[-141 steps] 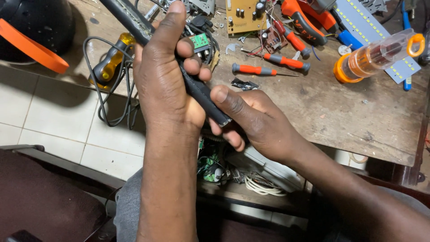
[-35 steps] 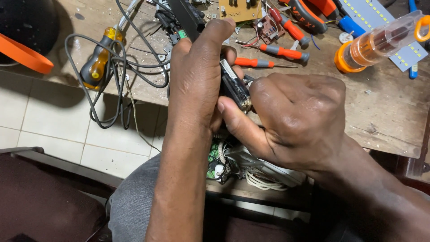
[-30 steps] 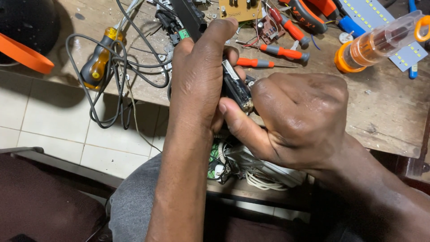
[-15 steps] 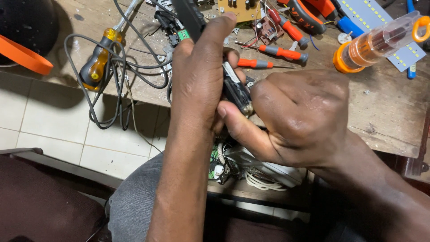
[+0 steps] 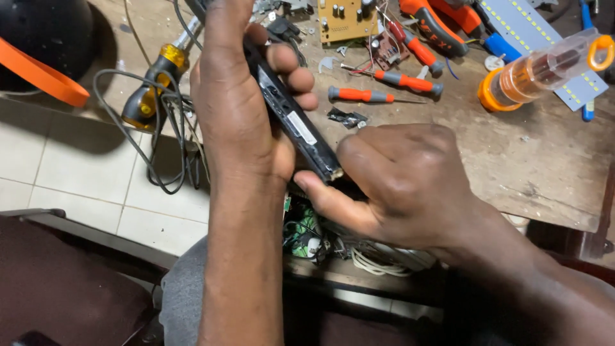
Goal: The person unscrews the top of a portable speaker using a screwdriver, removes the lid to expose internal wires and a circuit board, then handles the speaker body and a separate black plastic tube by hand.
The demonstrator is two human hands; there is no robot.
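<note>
Left hand (image 5: 240,115) wrapped around a long, slim black device (image 5: 291,118), probably a remote-control body or similar plastic housing, held up over the near edge of the wooden bench (image 5: 512,166). Fingers curl over its far side, palm behind it; grip closed firm on the upper and middle length. Right hand (image 5: 397,186) closed at the lower end, thumb pressed beneath the tip, fingers folded over so the contact itself is hidden.

Handling, as judged: a light, rigid shell, smooth and a bit slick along the edges. Thin plastic like this likely flexes and may crack at a seam if twisted hard. Best hold looks to be across the narrow sides at mid-length, as the left hand has it, leaving the end free for working. A pale label patch shows on the exposed face.

Around it: two orange-handled screwdrivers (image 5: 360,95) lying just beyond, a tan circuit board (image 5: 346,18) further back, a yellow-and-black screwdriver (image 5: 150,90) tangled in grey cable (image 5: 166,141) at left, and a clear orange-capped torch-like cylinder (image 5: 538,70) at right. More wiring and a green board (image 5: 301,234) sit on a lower shelf under the hands.
</note>
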